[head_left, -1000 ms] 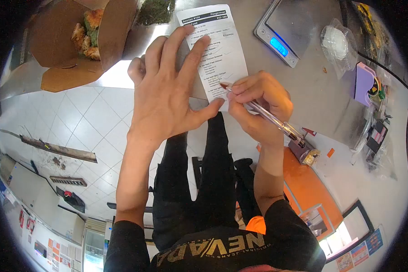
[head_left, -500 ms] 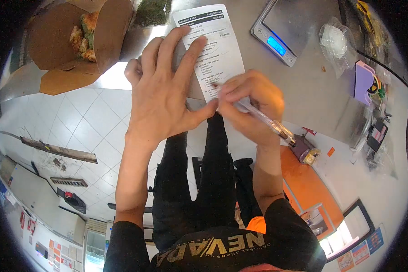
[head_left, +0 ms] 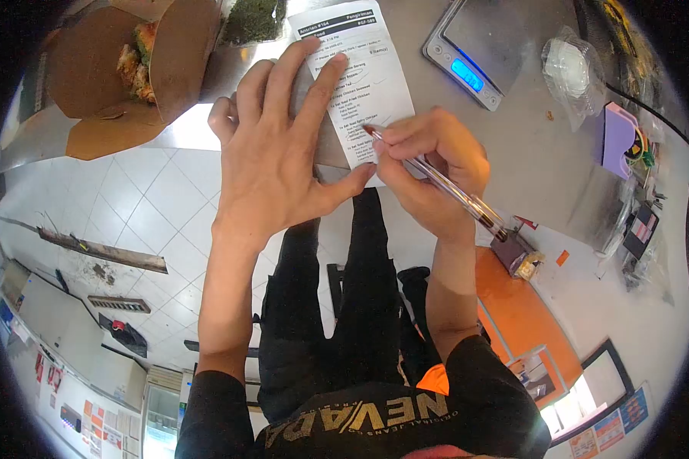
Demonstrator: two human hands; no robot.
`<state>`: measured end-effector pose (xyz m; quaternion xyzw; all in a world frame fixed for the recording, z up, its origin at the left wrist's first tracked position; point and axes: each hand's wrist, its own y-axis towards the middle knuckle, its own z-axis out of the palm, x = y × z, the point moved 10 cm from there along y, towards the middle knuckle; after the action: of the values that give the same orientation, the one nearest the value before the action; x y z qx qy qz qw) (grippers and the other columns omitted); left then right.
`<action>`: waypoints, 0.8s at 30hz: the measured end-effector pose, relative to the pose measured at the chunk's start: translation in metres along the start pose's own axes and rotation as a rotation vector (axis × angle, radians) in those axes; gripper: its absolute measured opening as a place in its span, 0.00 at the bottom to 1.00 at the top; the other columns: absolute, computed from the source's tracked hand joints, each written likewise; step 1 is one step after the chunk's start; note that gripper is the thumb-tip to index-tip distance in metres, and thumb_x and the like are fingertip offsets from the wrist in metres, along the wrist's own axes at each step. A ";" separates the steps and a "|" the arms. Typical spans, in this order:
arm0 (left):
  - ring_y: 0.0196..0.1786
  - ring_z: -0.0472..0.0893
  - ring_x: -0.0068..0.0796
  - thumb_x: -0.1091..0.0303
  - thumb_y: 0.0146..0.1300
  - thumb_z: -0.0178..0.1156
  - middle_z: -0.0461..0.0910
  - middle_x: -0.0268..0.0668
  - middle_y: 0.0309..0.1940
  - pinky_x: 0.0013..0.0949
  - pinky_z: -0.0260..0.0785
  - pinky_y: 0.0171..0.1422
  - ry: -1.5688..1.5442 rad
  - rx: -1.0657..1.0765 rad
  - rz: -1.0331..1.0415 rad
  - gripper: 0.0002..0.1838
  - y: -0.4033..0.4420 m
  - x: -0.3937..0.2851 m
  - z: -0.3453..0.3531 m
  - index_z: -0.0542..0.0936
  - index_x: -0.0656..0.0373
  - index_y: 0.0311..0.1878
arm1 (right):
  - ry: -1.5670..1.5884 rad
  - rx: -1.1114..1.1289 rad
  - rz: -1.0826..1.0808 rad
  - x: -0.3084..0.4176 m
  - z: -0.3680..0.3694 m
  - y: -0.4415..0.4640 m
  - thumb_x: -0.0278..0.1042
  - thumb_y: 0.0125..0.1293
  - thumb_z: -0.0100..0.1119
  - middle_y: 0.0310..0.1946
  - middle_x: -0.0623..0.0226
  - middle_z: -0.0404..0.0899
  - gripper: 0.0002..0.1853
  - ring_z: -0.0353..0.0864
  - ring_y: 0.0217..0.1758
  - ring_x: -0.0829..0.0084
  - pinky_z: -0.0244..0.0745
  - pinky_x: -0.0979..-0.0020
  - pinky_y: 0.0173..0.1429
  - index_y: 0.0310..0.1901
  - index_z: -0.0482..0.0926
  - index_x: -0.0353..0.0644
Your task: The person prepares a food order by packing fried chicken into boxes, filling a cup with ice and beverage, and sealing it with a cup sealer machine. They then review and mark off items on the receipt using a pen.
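A printed paper receipt [head_left: 390, 80] with pen marks on it lies at the counter's near edge, its lower end reaching past the edge. My left hand [head_left: 272, 153] rests spread over its left side, fingertips on the paper and thumb near the bottom corner. In my right hand [head_left: 444, 172] is a clear ballpoint pen [head_left: 467, 200], pinched between thumb and fingers. Its tip is at the printed lines in the lower part of the receipt; whether it touches the paper I cannot tell.
An open brown takeaway box [head_left: 92, 69] with fried food [head_left: 136, 73] stands at the upper left. Beside it lies something dark green [head_left: 254, 19]. A digital scale [head_left: 467, 73], a clear plastic container [head_left: 568, 65] and a purple holder [head_left: 616, 145] are to the right.
My right hand and the pen have moved slightly right, and the pen tip has shifted up the receipt. My left hand stays in place on the paper.
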<state>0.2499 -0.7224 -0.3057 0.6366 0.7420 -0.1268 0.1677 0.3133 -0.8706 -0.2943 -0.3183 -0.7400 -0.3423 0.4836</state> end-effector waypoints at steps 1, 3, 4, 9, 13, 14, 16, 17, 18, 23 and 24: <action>0.77 0.59 0.52 0.41 0.40 0.73 0.60 0.36 0.80 0.64 0.49 0.70 0.003 0.000 0.002 0.54 0.000 0.000 0.000 0.70 0.35 0.78 | -0.007 -0.011 -0.022 0.000 0.001 0.003 0.14 0.53 0.73 0.34 0.62 0.85 0.11 0.88 0.39 0.70 0.84 0.71 0.44 0.31 0.80 0.38; 0.76 0.61 0.51 0.42 0.41 0.74 0.61 0.36 0.79 0.64 0.52 0.69 0.020 -0.005 0.015 0.54 0.000 -0.001 -0.001 0.70 0.37 0.78 | -0.020 0.008 -0.074 0.006 0.004 0.007 0.16 0.52 0.74 0.33 0.62 0.85 0.11 0.88 0.38 0.70 0.83 0.71 0.43 0.31 0.80 0.39; 0.75 0.62 0.50 0.41 0.43 0.74 0.62 0.37 0.78 0.64 0.53 0.68 0.035 -0.009 0.024 0.53 0.000 -0.003 -0.004 0.70 0.40 0.77 | -0.024 0.039 -0.105 0.011 0.008 0.009 0.14 0.53 0.73 0.34 0.62 0.85 0.11 0.88 0.39 0.71 0.83 0.71 0.44 0.31 0.80 0.38; 0.75 0.63 0.49 0.41 0.43 0.75 0.62 0.37 0.78 0.64 0.55 0.67 0.032 -0.012 0.031 0.53 0.000 -0.005 -0.006 0.70 0.42 0.77 | -0.018 0.079 -0.066 0.019 0.024 0.014 0.14 0.50 0.72 0.31 0.62 0.83 0.11 0.87 0.38 0.70 0.82 0.70 0.43 0.30 0.79 0.38; 0.75 0.63 0.49 0.41 0.42 0.75 0.62 0.37 0.78 0.64 0.55 0.67 0.023 -0.011 0.026 0.54 0.000 -0.003 -0.007 0.70 0.42 0.78 | -0.023 0.031 -0.108 0.016 0.023 0.016 0.15 0.48 0.71 0.28 0.62 0.81 0.10 0.87 0.34 0.67 0.82 0.70 0.39 0.29 0.79 0.38; 0.75 0.63 0.49 0.41 0.42 0.75 0.62 0.37 0.78 0.63 0.54 0.67 0.018 -0.012 0.029 0.54 0.000 -0.004 -0.007 0.70 0.42 0.78 | -0.039 0.029 -0.111 0.016 0.022 0.016 0.15 0.48 0.71 0.28 0.62 0.81 0.10 0.87 0.34 0.66 0.82 0.70 0.39 0.29 0.78 0.37; 0.75 0.63 0.49 0.42 0.42 0.75 0.62 0.37 0.78 0.64 0.54 0.68 0.017 -0.013 0.029 0.54 0.000 -0.004 -0.006 0.70 0.42 0.77 | -0.037 0.076 -0.078 0.016 0.022 0.016 0.15 0.48 0.71 0.28 0.62 0.81 0.10 0.87 0.33 0.66 0.82 0.69 0.39 0.29 0.78 0.37; 0.75 0.63 0.49 0.42 0.42 0.75 0.62 0.37 0.78 0.64 0.54 0.68 0.019 -0.014 0.029 0.54 0.000 -0.003 -0.006 0.70 0.42 0.77 | -0.033 0.099 -0.062 0.015 0.024 0.016 0.15 0.48 0.71 0.28 0.62 0.81 0.10 0.86 0.33 0.66 0.82 0.69 0.39 0.28 0.77 0.37; 0.75 0.63 0.49 0.42 0.42 0.75 0.62 0.37 0.78 0.64 0.54 0.68 0.019 -0.011 0.026 0.54 0.000 -0.003 -0.006 0.70 0.42 0.77 | -0.027 0.073 -0.057 0.013 0.022 0.016 0.15 0.48 0.71 0.28 0.63 0.81 0.11 0.86 0.33 0.66 0.82 0.69 0.39 0.28 0.77 0.37; 0.75 0.63 0.49 0.41 0.42 0.76 0.62 0.37 0.78 0.64 0.55 0.67 0.016 -0.019 0.029 0.54 -0.001 -0.004 -0.007 0.70 0.42 0.77 | 0.073 0.062 -0.046 0.012 0.017 0.013 0.15 0.47 0.73 0.28 0.62 0.82 0.11 0.87 0.33 0.67 0.82 0.70 0.40 0.28 0.78 0.38; 0.76 0.62 0.50 0.40 0.42 0.74 0.62 0.36 0.79 0.64 0.53 0.68 0.014 -0.014 0.020 0.54 0.000 -0.002 -0.005 0.70 0.39 0.78 | 0.074 0.041 -0.018 0.009 0.011 0.010 0.15 0.47 0.73 0.28 0.62 0.82 0.12 0.87 0.34 0.67 0.82 0.70 0.41 0.28 0.78 0.38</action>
<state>0.2492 -0.7223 -0.3000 0.6436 0.7377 -0.1157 0.1680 0.3123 -0.8547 -0.2872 -0.2889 -0.7313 -0.3428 0.5140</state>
